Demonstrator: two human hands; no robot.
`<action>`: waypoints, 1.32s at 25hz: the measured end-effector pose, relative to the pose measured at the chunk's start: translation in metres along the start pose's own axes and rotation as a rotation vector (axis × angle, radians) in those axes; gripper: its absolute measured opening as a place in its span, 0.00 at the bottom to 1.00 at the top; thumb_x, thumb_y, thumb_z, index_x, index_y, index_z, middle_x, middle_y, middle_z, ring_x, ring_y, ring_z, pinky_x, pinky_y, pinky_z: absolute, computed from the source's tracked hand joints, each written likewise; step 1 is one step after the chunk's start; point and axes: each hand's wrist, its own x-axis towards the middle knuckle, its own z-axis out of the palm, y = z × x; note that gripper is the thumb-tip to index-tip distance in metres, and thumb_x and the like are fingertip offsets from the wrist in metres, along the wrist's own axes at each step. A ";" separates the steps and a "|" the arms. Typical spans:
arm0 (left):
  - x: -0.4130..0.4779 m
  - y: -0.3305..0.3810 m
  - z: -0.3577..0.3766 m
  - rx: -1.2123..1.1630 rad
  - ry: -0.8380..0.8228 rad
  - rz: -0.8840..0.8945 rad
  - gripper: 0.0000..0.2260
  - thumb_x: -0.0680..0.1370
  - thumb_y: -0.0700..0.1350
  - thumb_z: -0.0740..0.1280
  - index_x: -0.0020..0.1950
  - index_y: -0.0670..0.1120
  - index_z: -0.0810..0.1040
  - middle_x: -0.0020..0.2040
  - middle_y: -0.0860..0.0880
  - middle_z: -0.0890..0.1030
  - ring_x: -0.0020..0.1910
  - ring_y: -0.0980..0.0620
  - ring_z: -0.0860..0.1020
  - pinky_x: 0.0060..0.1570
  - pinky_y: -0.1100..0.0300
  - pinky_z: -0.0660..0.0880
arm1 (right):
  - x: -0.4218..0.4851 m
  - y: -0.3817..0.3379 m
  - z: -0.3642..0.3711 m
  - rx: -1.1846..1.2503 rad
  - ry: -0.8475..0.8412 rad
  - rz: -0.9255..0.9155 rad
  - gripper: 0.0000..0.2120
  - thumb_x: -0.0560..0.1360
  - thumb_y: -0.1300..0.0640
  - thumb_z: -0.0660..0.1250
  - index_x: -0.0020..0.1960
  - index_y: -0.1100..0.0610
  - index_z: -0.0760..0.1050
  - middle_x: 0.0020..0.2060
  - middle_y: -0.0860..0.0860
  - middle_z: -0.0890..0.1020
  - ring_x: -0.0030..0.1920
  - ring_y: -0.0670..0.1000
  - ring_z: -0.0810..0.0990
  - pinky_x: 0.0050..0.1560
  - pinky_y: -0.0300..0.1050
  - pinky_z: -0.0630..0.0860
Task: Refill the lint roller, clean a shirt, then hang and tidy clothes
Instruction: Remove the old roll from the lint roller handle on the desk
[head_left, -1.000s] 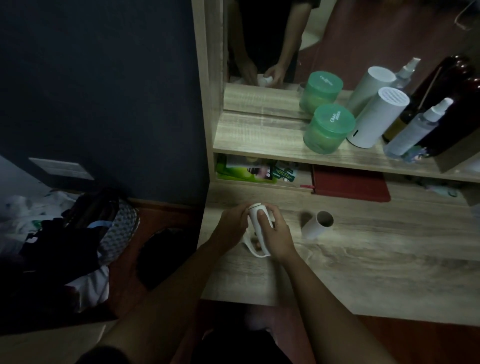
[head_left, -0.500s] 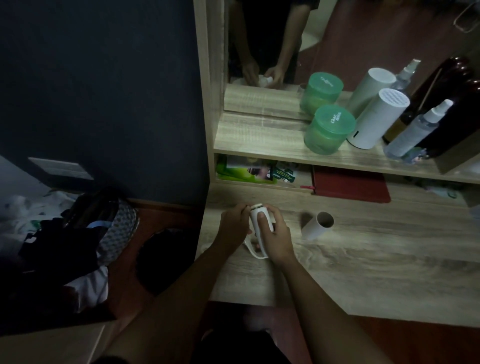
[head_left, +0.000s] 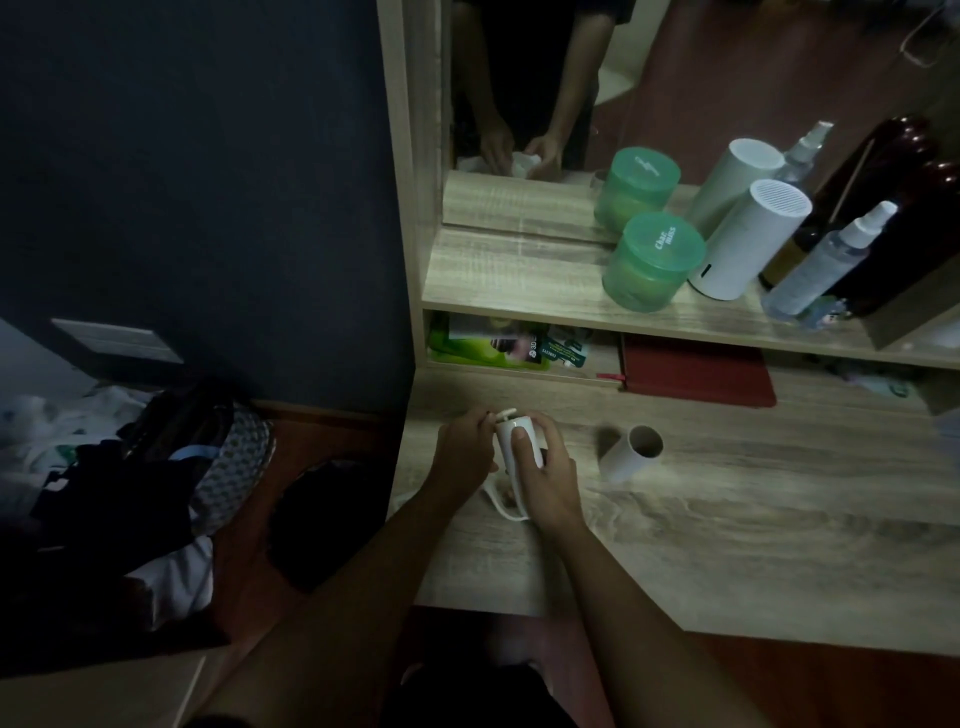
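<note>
A wooden tabletop (head_left: 727, 545) fills the lower right of the frame. At its left edge, the right hand (head_left: 548, 475) wraps the white lint roller (head_left: 514, 447), while the left hand (head_left: 465, 449) pinches its top end. An empty cardboard tube (head_left: 631, 454) lies just right.

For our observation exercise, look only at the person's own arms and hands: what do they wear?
Nothing shows on them. Both forearms are bare up to the bottom edge of the picture, with no sleeve in view. The left hand and the right hand are bare: no gloves, and no watch, ring or band that the dim light lets one make out.
</note>
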 end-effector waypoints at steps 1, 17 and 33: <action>0.001 0.000 0.000 -0.006 -0.008 -0.006 0.12 0.81 0.39 0.55 0.54 0.37 0.76 0.43 0.40 0.79 0.38 0.43 0.79 0.38 0.54 0.79 | 0.000 0.000 0.000 0.003 0.001 0.006 0.16 0.76 0.41 0.56 0.62 0.45 0.68 0.52 0.46 0.78 0.50 0.47 0.79 0.42 0.35 0.72; 0.004 0.001 0.009 0.019 0.025 0.014 0.13 0.82 0.39 0.54 0.52 0.37 0.78 0.47 0.38 0.81 0.43 0.39 0.80 0.45 0.46 0.77 | -0.001 0.004 -0.001 0.089 0.039 0.131 0.13 0.80 0.48 0.57 0.64 0.47 0.67 0.46 0.47 0.78 0.40 0.44 0.79 0.28 0.28 0.72; 0.004 0.006 0.003 -0.404 -0.138 -0.126 0.10 0.80 0.45 0.61 0.43 0.44 0.79 0.29 0.50 0.73 0.27 0.55 0.70 0.28 0.61 0.70 | -0.005 0.008 -0.001 0.092 0.063 0.089 0.13 0.77 0.42 0.57 0.60 0.41 0.69 0.48 0.47 0.81 0.46 0.52 0.82 0.41 0.50 0.81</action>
